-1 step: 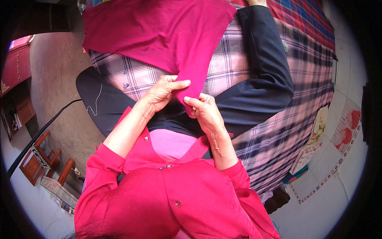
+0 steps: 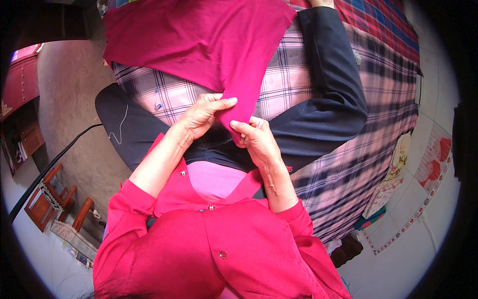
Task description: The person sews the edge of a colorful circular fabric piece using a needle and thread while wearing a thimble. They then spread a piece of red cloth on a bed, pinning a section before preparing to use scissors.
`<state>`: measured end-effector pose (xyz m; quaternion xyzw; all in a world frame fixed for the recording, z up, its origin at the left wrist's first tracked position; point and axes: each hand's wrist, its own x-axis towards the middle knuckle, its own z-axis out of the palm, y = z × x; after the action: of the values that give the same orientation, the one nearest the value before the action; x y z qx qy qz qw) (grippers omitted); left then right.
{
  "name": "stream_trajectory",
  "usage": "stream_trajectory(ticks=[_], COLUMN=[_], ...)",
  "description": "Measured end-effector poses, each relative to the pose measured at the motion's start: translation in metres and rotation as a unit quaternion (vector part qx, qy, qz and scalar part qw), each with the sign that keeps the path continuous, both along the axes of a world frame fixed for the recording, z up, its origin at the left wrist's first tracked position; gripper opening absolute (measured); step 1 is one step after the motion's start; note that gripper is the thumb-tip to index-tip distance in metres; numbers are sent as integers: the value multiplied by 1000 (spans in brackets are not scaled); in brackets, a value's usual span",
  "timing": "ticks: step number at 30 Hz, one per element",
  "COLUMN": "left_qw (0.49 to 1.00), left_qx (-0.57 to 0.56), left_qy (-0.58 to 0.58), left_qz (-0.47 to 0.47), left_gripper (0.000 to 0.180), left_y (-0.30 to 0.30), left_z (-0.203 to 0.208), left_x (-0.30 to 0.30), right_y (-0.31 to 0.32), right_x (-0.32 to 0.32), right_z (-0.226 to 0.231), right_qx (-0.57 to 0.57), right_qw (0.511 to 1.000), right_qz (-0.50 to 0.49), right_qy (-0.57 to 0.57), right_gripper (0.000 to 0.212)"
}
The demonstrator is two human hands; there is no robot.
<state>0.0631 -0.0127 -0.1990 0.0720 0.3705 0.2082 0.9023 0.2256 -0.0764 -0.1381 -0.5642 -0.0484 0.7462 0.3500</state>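
Note:
A dark pink knit garment (image 2: 199,42) is spread over the bedding in front of me. One narrow part of it, which looks like a sleeve, runs down toward my lap. My left hand (image 2: 200,118) pinches the left edge of this narrow part, thumb lying on top and fingers underneath. Closer to me, my right hand (image 2: 260,143) grips its tapered end between thumb and curled fingers. The cloth between both hands lies fairly flat. Whether anything small sits between the fingertips is hidden.
My crossed legs in dark trousers (image 2: 328,109) rest on a pink-and-black plaid sheet (image 2: 383,119). A white thread (image 2: 119,127) clings to the left trouser leg. A black cable (image 2: 55,162) crosses at the left, near a wooden chair (image 2: 52,199). Folded cloth (image 2: 386,192) lies along the right bed edge.

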Motion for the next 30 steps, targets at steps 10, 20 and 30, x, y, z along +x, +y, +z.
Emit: stream_trajectory(ticks=[10,20,30], left_qw=[999,1000,997], left_qx=[32,20,-26], left_qy=[17,-19,-69], left_qz=[-34,-6,9], left_gripper=[27,29,33], left_y=[8,5,3], left_z=[7,13,14], left_x=[-5,-2,-3], right_y=[0,-11,-8], right_x=[1,-3,-5], right_z=[3,40,18], right_qx=[-9,211,453], right_qw=[1000,809,541], right_qz=[15,214,309], right_qy=[-2,-506,-637], right_gripper=[12,19,51])
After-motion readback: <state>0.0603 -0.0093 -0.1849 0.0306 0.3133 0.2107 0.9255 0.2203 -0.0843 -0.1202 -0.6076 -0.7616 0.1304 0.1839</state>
